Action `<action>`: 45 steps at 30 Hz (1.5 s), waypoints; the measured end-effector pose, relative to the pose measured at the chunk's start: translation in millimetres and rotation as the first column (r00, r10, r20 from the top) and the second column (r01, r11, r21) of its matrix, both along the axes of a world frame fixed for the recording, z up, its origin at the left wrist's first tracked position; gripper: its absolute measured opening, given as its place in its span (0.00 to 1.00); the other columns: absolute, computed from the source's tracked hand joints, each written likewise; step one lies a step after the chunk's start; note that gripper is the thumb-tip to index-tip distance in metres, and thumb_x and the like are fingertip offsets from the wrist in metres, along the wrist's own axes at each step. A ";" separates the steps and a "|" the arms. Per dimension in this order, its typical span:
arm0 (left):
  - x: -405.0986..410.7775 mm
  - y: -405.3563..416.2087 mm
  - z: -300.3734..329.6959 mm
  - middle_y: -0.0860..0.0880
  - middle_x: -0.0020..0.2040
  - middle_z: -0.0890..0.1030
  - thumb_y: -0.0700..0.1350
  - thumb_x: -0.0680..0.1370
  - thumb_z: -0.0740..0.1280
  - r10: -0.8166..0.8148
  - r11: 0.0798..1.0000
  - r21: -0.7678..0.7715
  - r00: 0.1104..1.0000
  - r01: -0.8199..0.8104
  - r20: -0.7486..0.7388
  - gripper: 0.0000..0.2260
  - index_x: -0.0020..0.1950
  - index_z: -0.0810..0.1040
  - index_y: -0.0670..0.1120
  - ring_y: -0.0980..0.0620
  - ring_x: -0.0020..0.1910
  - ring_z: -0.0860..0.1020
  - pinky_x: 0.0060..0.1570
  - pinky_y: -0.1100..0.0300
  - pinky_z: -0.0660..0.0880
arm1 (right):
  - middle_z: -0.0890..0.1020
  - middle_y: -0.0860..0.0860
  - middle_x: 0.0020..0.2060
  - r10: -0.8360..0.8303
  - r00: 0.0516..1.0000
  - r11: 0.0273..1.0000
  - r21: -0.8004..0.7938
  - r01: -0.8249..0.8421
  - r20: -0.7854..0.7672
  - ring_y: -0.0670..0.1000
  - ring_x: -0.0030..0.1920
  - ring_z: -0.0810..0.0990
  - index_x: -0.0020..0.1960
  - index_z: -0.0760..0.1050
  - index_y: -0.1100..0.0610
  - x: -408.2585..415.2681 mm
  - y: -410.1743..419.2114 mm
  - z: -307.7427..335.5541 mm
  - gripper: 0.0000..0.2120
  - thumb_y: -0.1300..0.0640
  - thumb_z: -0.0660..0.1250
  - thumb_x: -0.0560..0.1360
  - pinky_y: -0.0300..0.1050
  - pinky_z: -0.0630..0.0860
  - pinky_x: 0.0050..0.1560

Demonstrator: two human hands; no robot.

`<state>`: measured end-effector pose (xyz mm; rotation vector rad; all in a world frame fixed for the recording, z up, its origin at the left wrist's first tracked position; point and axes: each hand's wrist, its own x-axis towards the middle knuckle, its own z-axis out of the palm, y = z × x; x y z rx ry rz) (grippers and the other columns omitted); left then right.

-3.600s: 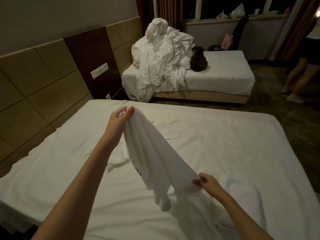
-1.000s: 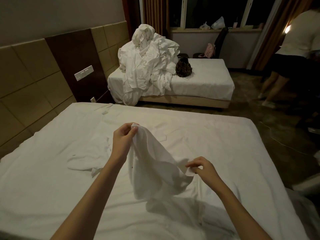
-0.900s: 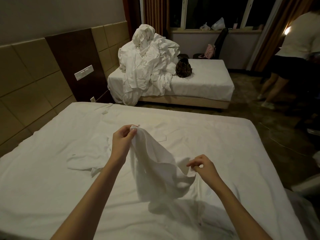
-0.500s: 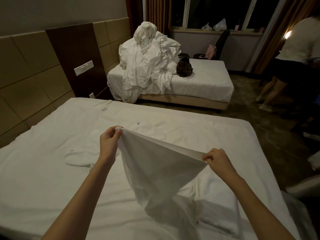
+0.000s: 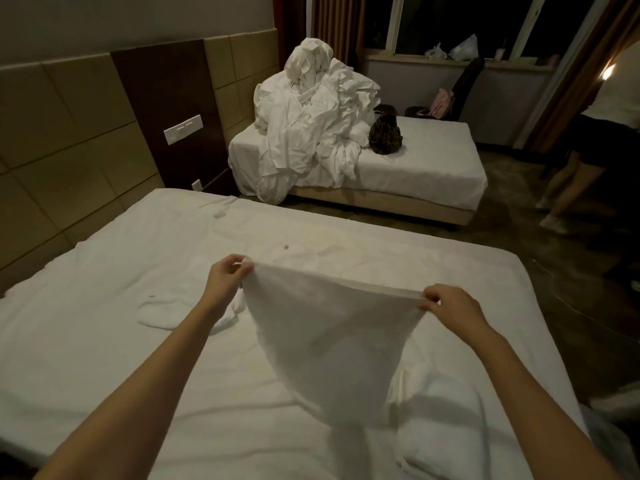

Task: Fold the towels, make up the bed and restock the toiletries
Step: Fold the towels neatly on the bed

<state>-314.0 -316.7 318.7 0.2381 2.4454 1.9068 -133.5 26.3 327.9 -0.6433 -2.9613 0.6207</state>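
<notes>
Left hand (image 5: 227, 284) and right hand (image 5: 450, 306) each pinch a top corner of the white towel (image 5: 332, 341), fingers curled on its hem. Since a second ago the hands have drawn apart; the edge between the fingers, then slack and bunched, is now taut, the cloth hanging below them over the bed (image 5: 104, 341).

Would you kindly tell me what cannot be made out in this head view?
- Towel: its lower end blurs into the bed sheet.
- Left hand, right hand: fingertips hidden behind the towel's top edge.
- Other person: cut off by the right edge.
- Small dark marks on the sheet: too small to read.
- Toiletries: not in view.
</notes>
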 end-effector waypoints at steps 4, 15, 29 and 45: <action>-6.0 3.6 -15.0 0.50 0.40 0.78 0.38 0.78 0.64 0.079 0.995 0.062 0.997 -0.080 0.028 0.03 0.48 0.77 0.40 0.54 0.38 0.73 0.37 0.62 0.69 | 0.77 0.49 0.41 -0.059 0.986 0.994 -0.096 0.044 -0.154 0.51 0.43 0.76 0.47 0.78 0.56 -17.4 10.4 3.5 0.03 0.57 0.66 0.77 0.43 0.71 0.45; -42.5 30.4 -3.1 0.49 0.41 0.77 0.36 0.78 0.64 0.062 0.992 0.103 0.995 -0.070 0.079 0.03 0.50 0.77 0.39 0.54 0.35 0.71 0.35 0.63 0.66 | 0.81 0.52 0.48 -0.093 0.974 0.968 -0.246 0.040 -0.207 0.52 0.48 0.79 0.55 0.76 0.52 -60.7 36.6 -3.4 0.11 0.64 0.67 0.75 0.47 0.77 0.51; 44.7 -31.2 -25.2 0.48 0.42 0.81 0.35 0.78 0.65 -0.046 0.996 0.076 0.997 0.042 0.055 0.04 0.48 0.78 0.42 0.55 0.43 0.79 0.48 0.65 0.77 | 0.82 0.49 0.42 -0.072 0.934 0.904 -0.419 -0.087 -0.349 0.47 0.45 0.79 0.43 0.80 0.58 7.5 17.6 -33.9 0.02 0.63 0.70 0.73 0.37 0.74 0.48; 261.5 -153.9 -285.2 0.46 0.42 0.82 0.36 0.77 0.67 -0.148 0.905 -0.300 0.886 0.300 0.440 0.05 0.46 0.81 0.45 0.48 0.42 0.77 0.40 0.63 0.71 | 0.83 0.39 0.37 -0.104 0.969 0.780 -0.586 0.219 0.224 0.39 0.44 0.80 0.33 0.78 0.48 253.0 -104.8 -293.5 0.13 0.64 0.71 0.70 0.38 0.73 0.44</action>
